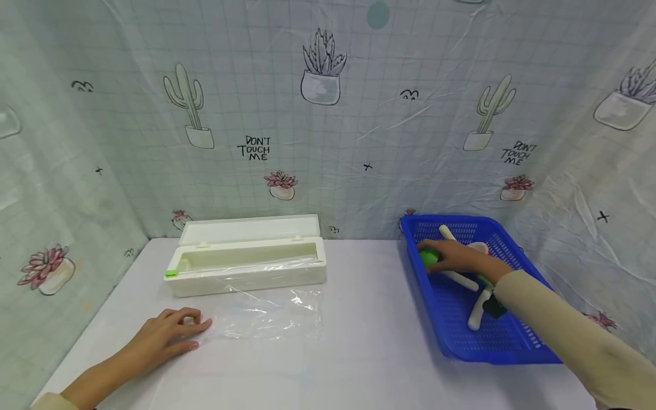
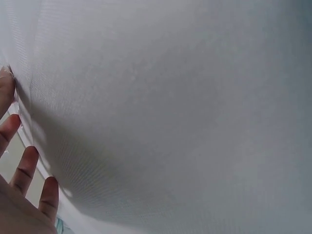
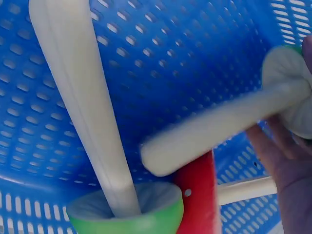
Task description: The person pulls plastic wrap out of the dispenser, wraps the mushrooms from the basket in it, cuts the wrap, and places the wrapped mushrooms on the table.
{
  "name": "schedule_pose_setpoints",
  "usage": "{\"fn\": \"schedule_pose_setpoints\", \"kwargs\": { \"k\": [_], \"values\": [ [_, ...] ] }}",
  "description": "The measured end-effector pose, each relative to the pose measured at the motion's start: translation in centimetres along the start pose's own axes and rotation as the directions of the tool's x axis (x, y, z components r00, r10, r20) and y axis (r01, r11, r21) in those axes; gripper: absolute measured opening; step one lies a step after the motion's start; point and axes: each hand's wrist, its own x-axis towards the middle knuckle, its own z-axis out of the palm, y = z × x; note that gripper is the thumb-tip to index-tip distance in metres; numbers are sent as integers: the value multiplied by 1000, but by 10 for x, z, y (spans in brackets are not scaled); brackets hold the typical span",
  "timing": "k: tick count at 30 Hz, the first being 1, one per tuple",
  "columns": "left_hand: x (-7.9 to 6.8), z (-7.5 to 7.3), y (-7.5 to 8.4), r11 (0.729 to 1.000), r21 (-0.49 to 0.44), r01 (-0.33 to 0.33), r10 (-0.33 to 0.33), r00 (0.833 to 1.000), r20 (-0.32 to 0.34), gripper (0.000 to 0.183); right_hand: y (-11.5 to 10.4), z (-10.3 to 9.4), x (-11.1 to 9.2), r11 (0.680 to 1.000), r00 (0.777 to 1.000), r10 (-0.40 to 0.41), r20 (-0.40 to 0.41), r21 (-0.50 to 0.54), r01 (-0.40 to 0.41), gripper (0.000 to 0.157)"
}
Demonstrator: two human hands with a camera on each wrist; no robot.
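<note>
My left hand [image 1: 166,336] rests on the white table at the left edge of a clear sheet of plastic wrap [image 1: 266,319], fingers spread and fingertips touching down. The wrap runs out over the front of a white wrap dispenser box [image 1: 251,279], whose lid stands open. Inside a blue basket [image 1: 435,319], my right hand [image 1: 453,256] grips a toy mushroom by its green cap [image 1: 429,259]. In the right wrist view its pale stem [image 3: 224,126] points left, the fingers around the cap. Another green-capped mushroom [image 3: 126,222] lies nearby, stem up.
A red piece [image 3: 197,200] lies among the mushrooms in the basket. More pale stems [image 1: 476,310] show there. A green slider [image 1: 171,273] sits at the dispenser's left end. A patterned curtain [image 1: 359,131] hangs behind the table.
</note>
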Motion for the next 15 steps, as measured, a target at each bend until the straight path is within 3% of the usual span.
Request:
{"fn": "schedule_pose_setpoints", "kwargs": {
  "k": [5,11,15],
  "values": [
    [-3,0,0,1000,0,14,-14,1000,21,44,-5,-17,-2,999,997,16,-73,-40,-19,51],
    [-2,-2,-3,996,33,-84,85,996,-32,46,-21,-45,-4,994,984,21,-175,-104,-40,53],
    [1,-7,-1,996,41,-85,87,995,-54,47,-30,-56,-8,990,980,15,-199,-134,-42,54]
  ]
}}
